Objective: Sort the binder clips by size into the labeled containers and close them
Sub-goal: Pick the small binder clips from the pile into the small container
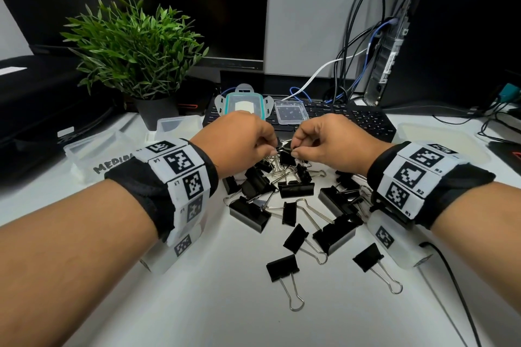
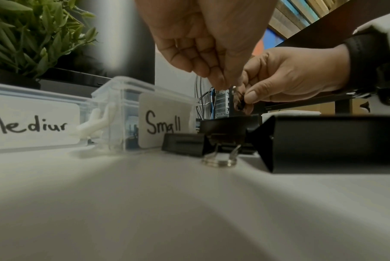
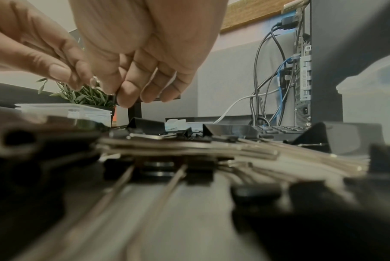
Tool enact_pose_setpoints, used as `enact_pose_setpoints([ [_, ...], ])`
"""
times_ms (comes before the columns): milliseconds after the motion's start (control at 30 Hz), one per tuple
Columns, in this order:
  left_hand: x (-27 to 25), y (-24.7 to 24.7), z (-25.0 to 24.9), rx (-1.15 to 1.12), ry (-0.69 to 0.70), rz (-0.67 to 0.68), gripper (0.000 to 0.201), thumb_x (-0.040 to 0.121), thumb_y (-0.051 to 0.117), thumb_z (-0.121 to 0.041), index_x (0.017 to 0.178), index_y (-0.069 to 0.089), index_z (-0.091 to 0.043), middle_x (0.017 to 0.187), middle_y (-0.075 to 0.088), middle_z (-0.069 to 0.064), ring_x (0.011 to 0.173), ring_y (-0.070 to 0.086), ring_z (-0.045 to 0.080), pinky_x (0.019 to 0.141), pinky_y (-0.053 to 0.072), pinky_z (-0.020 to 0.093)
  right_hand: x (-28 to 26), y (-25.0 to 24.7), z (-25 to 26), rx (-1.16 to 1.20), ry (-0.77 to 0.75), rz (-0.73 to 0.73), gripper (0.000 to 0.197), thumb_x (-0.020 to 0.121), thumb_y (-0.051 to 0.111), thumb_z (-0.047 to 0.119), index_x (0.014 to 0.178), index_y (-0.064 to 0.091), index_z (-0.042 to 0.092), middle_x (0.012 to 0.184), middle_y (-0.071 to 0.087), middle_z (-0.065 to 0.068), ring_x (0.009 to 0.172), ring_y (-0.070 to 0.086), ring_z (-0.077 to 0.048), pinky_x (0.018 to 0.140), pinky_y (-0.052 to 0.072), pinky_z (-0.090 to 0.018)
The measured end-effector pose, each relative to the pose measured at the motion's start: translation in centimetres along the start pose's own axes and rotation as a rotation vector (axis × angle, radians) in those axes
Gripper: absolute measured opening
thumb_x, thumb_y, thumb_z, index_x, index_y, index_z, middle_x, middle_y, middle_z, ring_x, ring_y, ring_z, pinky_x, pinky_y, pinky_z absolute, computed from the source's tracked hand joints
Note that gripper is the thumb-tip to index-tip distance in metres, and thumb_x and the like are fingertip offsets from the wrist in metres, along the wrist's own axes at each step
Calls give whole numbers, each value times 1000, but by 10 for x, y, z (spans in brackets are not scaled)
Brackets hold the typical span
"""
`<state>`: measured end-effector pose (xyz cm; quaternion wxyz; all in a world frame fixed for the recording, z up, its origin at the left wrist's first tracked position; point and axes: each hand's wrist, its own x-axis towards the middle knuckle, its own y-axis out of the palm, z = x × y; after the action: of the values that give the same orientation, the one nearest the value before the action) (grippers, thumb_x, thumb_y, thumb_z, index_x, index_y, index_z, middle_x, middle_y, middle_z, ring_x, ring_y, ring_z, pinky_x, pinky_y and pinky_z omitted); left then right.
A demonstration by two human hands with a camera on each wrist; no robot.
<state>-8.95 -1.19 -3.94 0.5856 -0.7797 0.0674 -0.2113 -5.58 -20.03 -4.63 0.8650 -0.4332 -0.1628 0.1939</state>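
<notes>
A pile of black binder clips (image 1: 296, 191) of mixed sizes lies on the white table. Above its far end my two hands meet on one small black clip (image 1: 285, 149). My left hand (image 1: 272, 148) pinches its wire handle (image 3: 94, 81), and my right hand (image 1: 294, 151) pinches its black body (image 2: 241, 104). The other fingers of both hands are curled. A clear container labelled Medium (image 2: 33, 123) and a smaller one labelled Small (image 2: 162, 120) stand open at the left; in the head view they are the Medium box (image 1: 93, 155) and the Small box (image 1: 174, 127).
A third pale container (image 1: 442, 138) sits at the right. A teal-rimmed lid (image 1: 244, 105) and a clear lid (image 1: 290, 113) rest on the keyboard (image 1: 352, 121). A potted plant (image 1: 135, 56) stands behind the boxes, a computer tower with cables (image 1: 394, 36) at back right.
</notes>
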Motion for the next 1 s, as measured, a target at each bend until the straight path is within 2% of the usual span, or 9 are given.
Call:
enact_pose_setpoints([
  [67, 1, 0, 0, -4, 4, -3, 18, 87, 63, -34, 100, 70, -25, 89, 69, -9, 81, 57, 6, 73, 43, 20, 0, 0, 1, 17, -10, 0, 5, 81, 73, 14, 84, 69, 13, 75, 71, -2, 71, 67, -13, 74, 55, -27],
  [233, 2, 1, -3, 6, 13, -7, 19, 88, 61, -35, 101, 70, -24, 89, 68, -7, 82, 57, 8, 71, 42, 21, -1, 1, 4, 33, -41, -9, 5, 80, 73, 14, 84, 70, 14, 73, 70, 2, 70, 67, -13, 76, 56, -31],
  [400, 2, 2, 0, 77, -4, -60, 12, 91, 58, -29, 96, 67, -23, 88, 67, -3, 91, 57, 14, 78, 49, 31, -2, 4, 9, 56, -52, -14, 8, 81, 73, 16, 87, 68, 17, 75, 71, 1, 70, 66, -16, 74, 56, -34],
  [533, 3, -3, 9, 209, -171, -162, 16, 93, 52, -18, 100, 65, -24, 86, 59, -4, 102, 52, 21, 81, 41, 33, 2, 3, 3, -112, 26, -29, 12, 86, 65, 12, 97, 65, 17, 92, 69, -1, 83, 65, -17, 80, 53, -30],
  [667, -2, -9, 11, 319, -334, -78, 26, 91, 47, -10, 111, 60, -21, 104, 62, 6, 108, 50, 28, 87, 38, 39, 2, 1, -2, -340, 166, 86, 29, 90, 57, 8, 117, 60, 17, 111, 61, -2, 89, 50, -13, 73, 36, -20],
  [767, -2, -8, 13, 358, -395, -22, 32, 88, 44, -6, 112, 61, -20, 104, 63, 5, 104, 54, 28, 91, 37, 40, 1, 0, -1, -379, 196, 156, 40, 91, 56, 11, 130, 53, 20, 125, 57, -5, 103, 53, -18, 77, 36, -20],
  [867, -1, -7, 16, 388, -441, 23, 30, 86, 44, -4, 105, 63, -19, 101, 64, 4, 99, 57, 28, 87, 36, 38, 1, 1, -1, -411, 195, 221, 53, 91, 54, 9, 140, 43, 24, 134, 53, -5, 115, 53, -22, 85, 43, -22],
  [933, 0, -6, 18, 394, -465, 49, 27, 86, 46, -6, 103, 64, -19, 100, 64, 3, 98, 57, 27, 82, 34, 36, 1, 2, -2, -428, 195, 270, 59, 91, 52, 7, 144, 36, 27, 134, 53, -5, 109, 57, -21, 88, 47, -26],
  [1000, 0, -5, 17, 378, -470, 72, 25, 88, 47, -9, 104, 64, -18, 102, 64, 3, 99, 57, 27, 79, 33, 35, 1, 2, -2, -429, 203, 313, 61, 92, 49, 5, 146, 33, 28, 129, 56, -6, 80, 59, -13, 71, 49, -24],
])
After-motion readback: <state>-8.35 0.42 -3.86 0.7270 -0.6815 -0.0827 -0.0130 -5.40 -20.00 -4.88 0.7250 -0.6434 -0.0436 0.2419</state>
